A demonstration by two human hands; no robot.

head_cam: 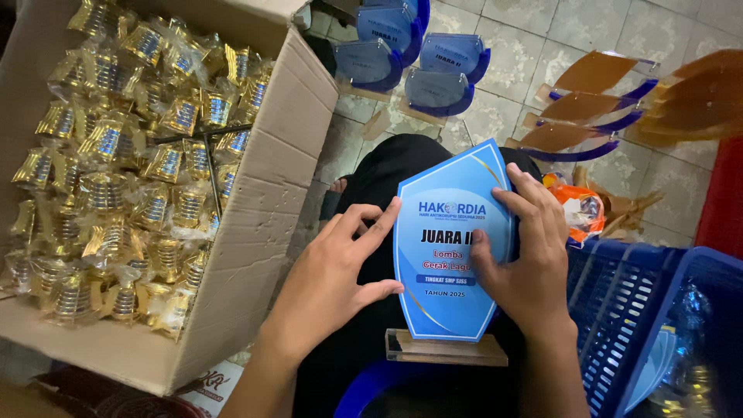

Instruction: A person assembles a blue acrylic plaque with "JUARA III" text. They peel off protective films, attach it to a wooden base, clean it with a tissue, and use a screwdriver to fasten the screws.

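Blue plaque (449, 248) between cardboard box (263, 193) and basket (619, 310)

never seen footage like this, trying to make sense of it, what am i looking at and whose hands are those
This is one picture from a camera worn on a person's head, looking down, so the two bare hands are that person's own; no machine is involved. The left hand and the right hand hold a blue shield-shaped plaque between them, fingers pressed on its printed face. It stands on a small clear base over the person's dark-clothed lap. On the left is an open cardboard box full of gold trophy parts wrapped in clear plastic. On the tiled floor ahead lie more blue plaques and some covered in brown film. A blue plastic basket sits at the right.
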